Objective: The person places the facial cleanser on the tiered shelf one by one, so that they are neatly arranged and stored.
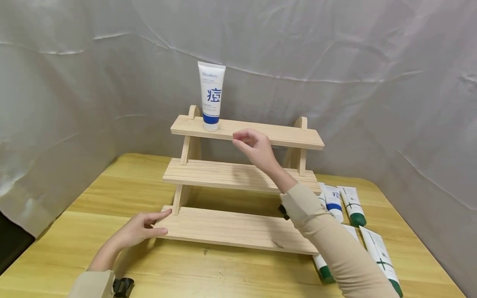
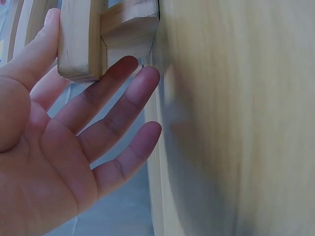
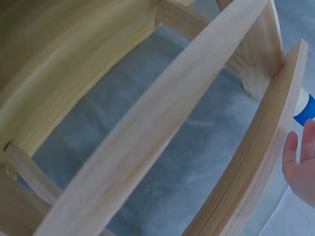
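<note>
Three-tier pale wooden rack [image 1: 238, 225]: on yellow wood-grain table [image 1: 220, 273] | White-and-blue squeeze tube [image 1: 211, 95]: on top tier, left of centre | White green- or blue-ended tubes [image 1: 350, 203]: on table, right of rack | Grey fabric sheet [image 1: 335, 41]: behind rack

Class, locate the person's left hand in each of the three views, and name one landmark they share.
Head: left hand at lower left, touching the bottom shelf's end.
Left wrist: fills the left side, palm showing.
Right wrist: not in it; the right hand shows instead.
Shared landmark: wooden rack.
</note>
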Demonstrator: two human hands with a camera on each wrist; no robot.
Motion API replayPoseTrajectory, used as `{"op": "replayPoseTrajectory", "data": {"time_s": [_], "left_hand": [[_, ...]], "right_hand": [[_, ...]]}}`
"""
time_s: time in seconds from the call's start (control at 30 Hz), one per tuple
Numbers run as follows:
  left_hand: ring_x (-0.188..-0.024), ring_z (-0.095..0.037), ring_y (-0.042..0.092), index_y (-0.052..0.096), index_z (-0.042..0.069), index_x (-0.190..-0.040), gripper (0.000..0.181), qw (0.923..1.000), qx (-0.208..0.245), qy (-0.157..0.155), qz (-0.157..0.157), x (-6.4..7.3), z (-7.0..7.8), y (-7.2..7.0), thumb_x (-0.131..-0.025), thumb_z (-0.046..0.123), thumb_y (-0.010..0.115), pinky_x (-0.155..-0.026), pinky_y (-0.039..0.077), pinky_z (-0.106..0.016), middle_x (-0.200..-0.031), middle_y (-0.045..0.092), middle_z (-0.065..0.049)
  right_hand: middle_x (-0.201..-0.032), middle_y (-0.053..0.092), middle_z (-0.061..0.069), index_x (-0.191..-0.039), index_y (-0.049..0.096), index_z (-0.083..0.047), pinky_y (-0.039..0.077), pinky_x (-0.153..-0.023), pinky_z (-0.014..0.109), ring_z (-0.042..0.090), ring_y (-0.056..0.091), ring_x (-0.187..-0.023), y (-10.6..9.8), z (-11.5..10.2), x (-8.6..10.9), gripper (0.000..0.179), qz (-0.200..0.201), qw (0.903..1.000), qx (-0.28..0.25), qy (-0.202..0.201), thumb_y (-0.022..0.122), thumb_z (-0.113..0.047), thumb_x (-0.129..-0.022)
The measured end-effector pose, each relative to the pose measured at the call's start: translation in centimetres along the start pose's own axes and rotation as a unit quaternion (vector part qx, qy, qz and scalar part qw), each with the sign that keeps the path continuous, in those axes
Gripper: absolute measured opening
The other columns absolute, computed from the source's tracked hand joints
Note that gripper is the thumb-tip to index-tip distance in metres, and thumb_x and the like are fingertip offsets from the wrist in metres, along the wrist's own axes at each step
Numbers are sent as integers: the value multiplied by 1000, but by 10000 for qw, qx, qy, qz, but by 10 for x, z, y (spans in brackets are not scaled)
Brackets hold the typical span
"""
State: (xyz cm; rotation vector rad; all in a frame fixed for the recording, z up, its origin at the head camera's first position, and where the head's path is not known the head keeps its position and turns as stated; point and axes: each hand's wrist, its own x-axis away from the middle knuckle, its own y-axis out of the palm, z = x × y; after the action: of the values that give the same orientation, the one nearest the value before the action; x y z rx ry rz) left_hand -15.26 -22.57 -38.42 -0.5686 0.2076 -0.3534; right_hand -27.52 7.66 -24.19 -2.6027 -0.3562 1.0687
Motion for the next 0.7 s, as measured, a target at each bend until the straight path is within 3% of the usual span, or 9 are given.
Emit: {"op": "replayPoseTrajectory", "data": {"time_s": [0.17,0.43,0.7], "left_hand": [[-78,-8,55,43,-7,-128,59,10000,-2,5,5,0,1,0,-82,23,64,-68,44,-24,-120,44,-35],[-80,-9,56,42,-9,-127,59,9999,103,32,-25,0,1,-2,-82,21,65,-69,45,-24,-116,48,-35],[-82,-10,56,43,-9,-127,57,9998,73,157,-47,0,0,-1,-83,20,65,-68,45,-24,-119,44,-36]], "right_hand": [[-93,63,20,-96,60,12,46,-75,27,15,59,-83,-9,1,12,18,-48,9993,-297,209,60,0,-84],[-91,64,16,-94,64,6,46,-72,27,14,59,-79,-24,5,30,14,114,9995,282,-11,62,-3,-83],[-89,64,19,-92,63,8,46,-71,23,10,58,-77,-37,10,49,12,200,9994,282,86,61,0,-83]]}}
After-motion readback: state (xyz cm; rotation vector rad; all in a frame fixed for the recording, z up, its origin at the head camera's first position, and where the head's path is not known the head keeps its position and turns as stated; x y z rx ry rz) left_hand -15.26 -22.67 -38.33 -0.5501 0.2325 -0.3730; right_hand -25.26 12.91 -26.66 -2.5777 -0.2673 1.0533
